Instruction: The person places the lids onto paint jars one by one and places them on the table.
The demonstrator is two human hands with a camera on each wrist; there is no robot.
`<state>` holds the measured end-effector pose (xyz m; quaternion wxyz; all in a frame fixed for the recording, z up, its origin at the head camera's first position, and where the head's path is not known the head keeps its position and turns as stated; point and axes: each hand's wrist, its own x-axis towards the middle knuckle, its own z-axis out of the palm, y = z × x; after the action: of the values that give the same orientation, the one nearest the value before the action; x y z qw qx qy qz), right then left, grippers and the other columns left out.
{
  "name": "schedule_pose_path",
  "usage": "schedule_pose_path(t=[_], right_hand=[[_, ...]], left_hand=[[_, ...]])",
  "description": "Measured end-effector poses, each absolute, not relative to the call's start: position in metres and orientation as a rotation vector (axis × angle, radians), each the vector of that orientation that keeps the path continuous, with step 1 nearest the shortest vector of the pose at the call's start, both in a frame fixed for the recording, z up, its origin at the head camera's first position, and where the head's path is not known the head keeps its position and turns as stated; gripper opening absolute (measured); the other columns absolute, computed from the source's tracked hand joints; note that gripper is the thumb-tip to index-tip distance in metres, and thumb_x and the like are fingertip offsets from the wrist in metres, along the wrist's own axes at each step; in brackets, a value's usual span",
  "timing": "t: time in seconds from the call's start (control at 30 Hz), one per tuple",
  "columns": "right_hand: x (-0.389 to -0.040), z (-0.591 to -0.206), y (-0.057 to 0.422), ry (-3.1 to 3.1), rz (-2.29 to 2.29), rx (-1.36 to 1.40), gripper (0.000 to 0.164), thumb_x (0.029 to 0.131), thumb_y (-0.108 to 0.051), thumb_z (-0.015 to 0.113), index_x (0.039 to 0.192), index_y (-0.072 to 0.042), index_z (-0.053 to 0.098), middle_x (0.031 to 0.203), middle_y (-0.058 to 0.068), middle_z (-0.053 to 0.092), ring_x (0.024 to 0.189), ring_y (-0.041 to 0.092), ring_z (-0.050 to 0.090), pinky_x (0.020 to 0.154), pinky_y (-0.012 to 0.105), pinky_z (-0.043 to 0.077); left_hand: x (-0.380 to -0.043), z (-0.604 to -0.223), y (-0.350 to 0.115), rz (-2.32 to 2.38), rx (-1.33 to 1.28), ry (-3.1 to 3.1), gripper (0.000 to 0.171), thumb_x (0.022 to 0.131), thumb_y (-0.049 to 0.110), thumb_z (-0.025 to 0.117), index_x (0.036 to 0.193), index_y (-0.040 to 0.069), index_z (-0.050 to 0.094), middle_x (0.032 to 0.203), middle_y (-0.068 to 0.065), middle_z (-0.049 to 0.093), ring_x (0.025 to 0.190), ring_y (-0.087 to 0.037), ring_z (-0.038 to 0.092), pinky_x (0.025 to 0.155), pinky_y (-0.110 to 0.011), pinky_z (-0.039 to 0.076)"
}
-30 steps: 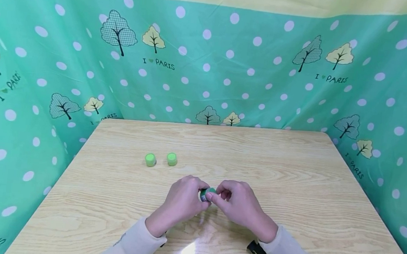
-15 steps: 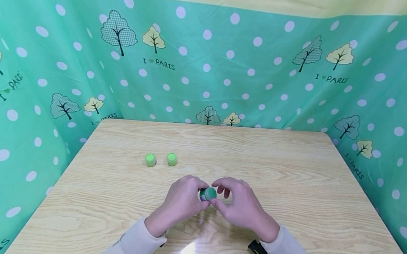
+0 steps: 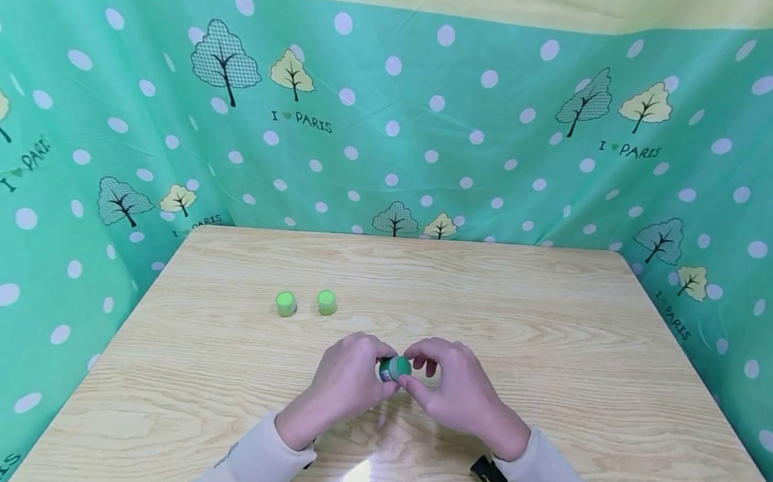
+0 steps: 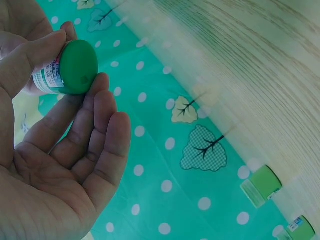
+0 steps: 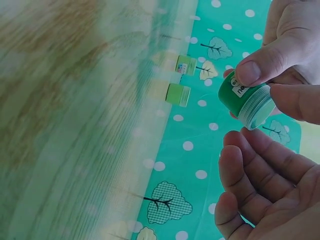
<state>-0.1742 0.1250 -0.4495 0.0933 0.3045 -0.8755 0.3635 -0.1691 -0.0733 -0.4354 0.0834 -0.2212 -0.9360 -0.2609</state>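
A small green jar [image 3: 395, 368] with a clear lid [image 5: 257, 107] is held up over the table, tilted sideways. My left hand [image 3: 347, 373] grips its green body, the thumb pressing on the white label, as the right wrist view shows. From the other side my right hand [image 3: 454, 384] pinches the lid's edge between thumb and index fingertip. The other fingers of that hand stay loosely bent, off the jar. The left wrist view shows the jar's round green base [image 4: 79, 67] facing out.
Two similar light green jars, a left one [image 3: 285, 303] and a right one [image 3: 326, 302], stand side by side on the wooden table [image 3: 528, 311], beyond the hands. A green dotted curtain [image 3: 399, 117] with printed trees hangs behind the table and along both sides.
My right thumb has slid off the jar's end down to its lower edge, and the right fingers have spread wider, baring the lid end. The left hand keeps its place.
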Motion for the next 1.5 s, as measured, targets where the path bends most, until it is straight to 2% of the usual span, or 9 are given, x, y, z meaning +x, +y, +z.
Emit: schedule_pose_path(t=[0.23, 0.53, 0.77, 0.9, 1.0, 1.1, 1.27, 1.5], right_hand=[[-0.1732, -0.4486, 0.1241, -2.614, 1.074, 0.872, 0.018, 0.087, -0.027, 0.083, 0.097, -0.017, 0.074, 0.084, -0.006, 0.067, 0.074, 0.015, 0.059, 0.069, 0.028, 0.046], [-0.174, -0.4501, 0.1229, -2.627, 1.104, 0.823, 0.012, 0.088, -0.026, 0.082, 0.087, -0.019, 0.072, 0.078, -0.014, 0.059, 0.069, 0.018, 0.059, 0.061, 0.024, 0.047], [-0.1753, -0.4509, 0.123, -2.631, 1.136, 0.806, 0.017, 0.09, -0.029, 0.08, 0.081, -0.019, 0.07, 0.072, -0.012, 0.058, 0.062, 0.009, 0.051, 0.056, 0.023, 0.046], [-0.1758, -0.4505, 0.1237, -2.644, 1.146, 0.797, 0.018, 0.091, -0.031, 0.079, 0.081, -0.018, 0.071, 0.072, -0.011, 0.058, 0.061, 0.009, 0.051, 0.055, 0.023, 0.045], [-0.1751, -0.4492, 0.1241, -2.652, 1.144, 0.786, 0.018, 0.09, -0.033, 0.08, 0.084, -0.018, 0.072, 0.074, -0.011, 0.059, 0.063, 0.012, 0.053, 0.057, 0.024, 0.046], [-0.1747, -0.4473, 0.1248, -2.649, 1.142, 0.804, 0.02, 0.088, -0.033, 0.082, 0.094, -0.015, 0.074, 0.081, -0.007, 0.064, 0.068, 0.016, 0.058, 0.06, 0.025, 0.048], [-0.1753, -0.4459, 0.1271, -2.609, 1.157, 0.914, 0.034, 0.085, -0.022, 0.085, 0.113, -0.01, 0.072, 0.093, -0.003, 0.069, 0.077, 0.019, 0.062, 0.065, 0.03, 0.052], [-0.176, -0.4471, 0.1271, -2.578, 1.174, 0.994, 0.036, 0.083, -0.013, 0.085, 0.117, -0.011, 0.072, 0.103, -0.009, 0.071, 0.08, 0.018, 0.063, 0.072, 0.039, 0.053]], left_hand=[[-0.1693, -0.4348, -0.0736, -0.788, -0.66, -2.79, 0.015, 0.073, 0.017, 0.09, 0.084, 0.018, 0.08, 0.077, 0.012, 0.068, 0.072, -0.008, 0.055, 0.06, -0.023, 0.045], [-0.1687, -0.4344, -0.0743, -0.793, -0.66, -2.79, 0.015, 0.073, 0.017, 0.089, 0.084, 0.018, 0.08, 0.078, 0.01, 0.07, 0.071, -0.008, 0.056, 0.058, -0.022, 0.045], [-0.1684, -0.4341, -0.074, -0.805, -0.661, -2.784, 0.014, 0.072, 0.015, 0.088, 0.082, 0.017, 0.079, 0.077, 0.01, 0.07, 0.07, -0.007, 0.054, 0.057, -0.022, 0.044], [-0.1686, -0.4346, -0.0742, -0.808, -0.667, -2.777, 0.013, 0.072, 0.014, 0.088, 0.081, 0.018, 0.078, 0.076, 0.009, 0.069, 0.069, -0.007, 0.054, 0.057, -0.022, 0.044], [-0.1691, -0.4349, -0.0744, -0.805, -0.672, -2.772, 0.013, 0.072, 0.014, 0.088, 0.081, 0.018, 0.078, 0.075, 0.009, 0.069, 0.069, -0.007, 0.054, 0.057, -0.022, 0.044], [-0.1694, -0.4349, -0.0745, -0.799, -0.67, -2.778, 0.013, 0.073, 0.016, 0.088, 0.081, 0.018, 0.078, 0.075, 0.01, 0.068, 0.069, -0.007, 0.054, 0.058, -0.023, 0.044], [-0.1691, -0.4345, -0.0746, -0.814, -0.664, -2.798, 0.017, 0.073, 0.019, 0.092, 0.084, 0.017, 0.079, 0.075, 0.011, 0.067, 0.07, -0.007, 0.053, 0.059, -0.023, 0.045], [-0.1685, -0.4338, -0.0736, -0.827, -0.669, -2.788, 0.02, 0.072, 0.023, 0.094, 0.084, 0.016, 0.08, 0.076, 0.011, 0.068, 0.071, -0.008, 0.055, 0.06, -0.023, 0.046]])
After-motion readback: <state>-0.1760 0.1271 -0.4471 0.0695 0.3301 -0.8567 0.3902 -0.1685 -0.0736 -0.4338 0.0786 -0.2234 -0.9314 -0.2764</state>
